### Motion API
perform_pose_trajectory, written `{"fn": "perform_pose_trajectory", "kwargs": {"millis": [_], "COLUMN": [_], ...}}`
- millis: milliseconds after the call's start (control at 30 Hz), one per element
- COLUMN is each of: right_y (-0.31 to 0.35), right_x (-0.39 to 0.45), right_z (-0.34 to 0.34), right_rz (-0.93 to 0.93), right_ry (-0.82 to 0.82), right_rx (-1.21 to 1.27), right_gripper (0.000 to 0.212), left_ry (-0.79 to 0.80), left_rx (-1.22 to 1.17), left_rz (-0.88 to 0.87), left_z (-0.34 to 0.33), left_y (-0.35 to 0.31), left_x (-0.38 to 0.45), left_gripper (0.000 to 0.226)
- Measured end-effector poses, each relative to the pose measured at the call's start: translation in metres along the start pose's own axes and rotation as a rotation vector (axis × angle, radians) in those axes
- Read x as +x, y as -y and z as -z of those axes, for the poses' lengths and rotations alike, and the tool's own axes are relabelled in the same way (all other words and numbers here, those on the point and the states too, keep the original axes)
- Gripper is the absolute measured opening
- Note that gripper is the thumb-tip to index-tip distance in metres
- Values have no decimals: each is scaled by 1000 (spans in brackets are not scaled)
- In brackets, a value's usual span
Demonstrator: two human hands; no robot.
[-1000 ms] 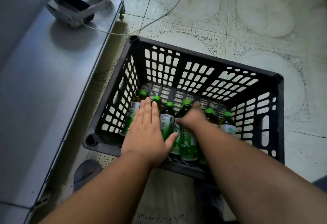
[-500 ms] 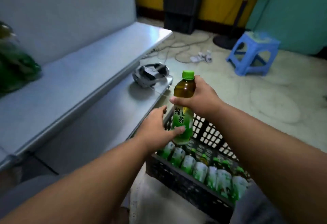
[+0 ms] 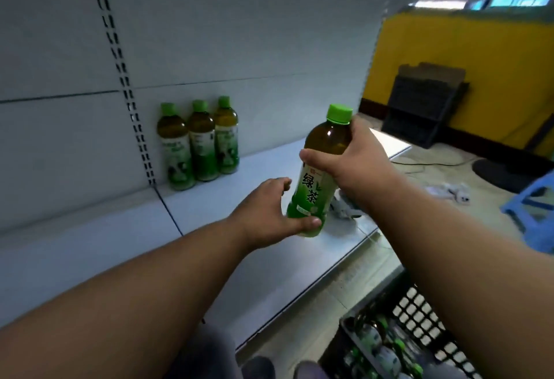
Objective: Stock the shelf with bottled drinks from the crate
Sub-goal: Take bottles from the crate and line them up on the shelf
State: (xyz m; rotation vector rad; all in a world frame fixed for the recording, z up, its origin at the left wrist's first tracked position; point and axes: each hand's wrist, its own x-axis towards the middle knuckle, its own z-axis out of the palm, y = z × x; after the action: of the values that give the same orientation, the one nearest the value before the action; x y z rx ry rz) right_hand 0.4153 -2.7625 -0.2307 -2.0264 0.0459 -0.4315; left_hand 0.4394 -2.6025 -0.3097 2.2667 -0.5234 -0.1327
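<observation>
A green-tea bottle [image 3: 318, 178] with a green cap and green label hangs upright over the grey shelf [image 3: 209, 207]. My right hand [image 3: 356, 157] grips it round the brown upper part. My left hand [image 3: 269, 216] cups its base, thumb under the bottom and fingers curled behind. Three matching bottles [image 3: 196, 142] stand in a row against the shelf's back panel, left of the held one. The black crate [image 3: 419, 318] sits on the floor at the lower right with several more bottles [image 3: 377, 348] inside.
A slotted upright [image 3: 129, 91] runs down the back panel. A lower shelf level [image 3: 299, 276] juts out below. On the floor to the right are a blue stool [image 3: 536, 207], cables, a dark fan base [image 3: 497, 170] and a black crate against the yellow wall [image 3: 422, 109].
Both hands went from reaching into the crate to lifting one bottle out. The bottle has risen to the shelf level, and my view has swung up to the shelf and its three standing bottles.
</observation>
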Motion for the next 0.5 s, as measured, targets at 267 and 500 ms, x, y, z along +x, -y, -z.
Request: {"fn": "perform_pose_trajectory", "kwargs": {"millis": [267, 500], "right_y": [-55, -94], "right_x": [96, 174], "right_z": [-63, -114], "right_rz": [37, 11], "right_ry": [118, 208], "right_rx": [14, 66], "right_gripper": [60, 70], "left_ry": [59, -95], "left_rx": [178, 507], "left_rz": [166, 445], "left_z": [-6, -33], "left_y": [64, 120], "left_x": [82, 128], "left_gripper": [98, 108]}}
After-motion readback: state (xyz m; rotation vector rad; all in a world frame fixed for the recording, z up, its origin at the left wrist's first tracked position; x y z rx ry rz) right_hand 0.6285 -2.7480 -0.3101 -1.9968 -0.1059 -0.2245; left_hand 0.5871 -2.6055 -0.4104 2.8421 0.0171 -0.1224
